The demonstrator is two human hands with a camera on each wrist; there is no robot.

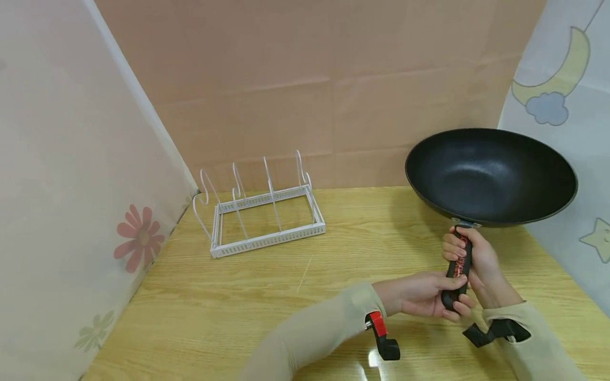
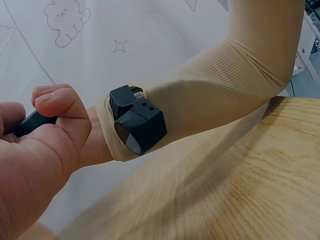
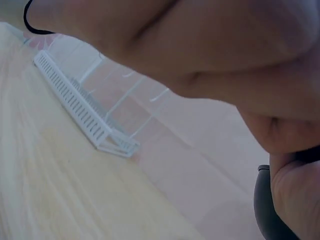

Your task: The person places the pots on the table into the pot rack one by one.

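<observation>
A large black wok [image 1: 491, 174] is held up at the right of the head view, its hollow inside facing me and its long handle pointing down toward me. My right hand [image 1: 478, 259] grips the black handle [image 1: 460, 259] just below the bowl. Lower down, my left hand [image 1: 429, 293] holds the handle's end, the thumb across its front and fingertips showing on the far side. In the left wrist view the curled fingers [image 2: 60, 102] wrap the dark handle end. The right wrist view shows only a sliver of the wok [image 3: 267, 210] beside the hand.
A white wire rack [image 1: 269, 241] with upright loops stands on the wooden table [image 1: 238, 307], left of the hands. Behind it rises a peach-coloured backdrop [image 1: 310, 79]. Printed white panels flank the table, the right panel [image 1: 572, 174] close to the wok's rim.
</observation>
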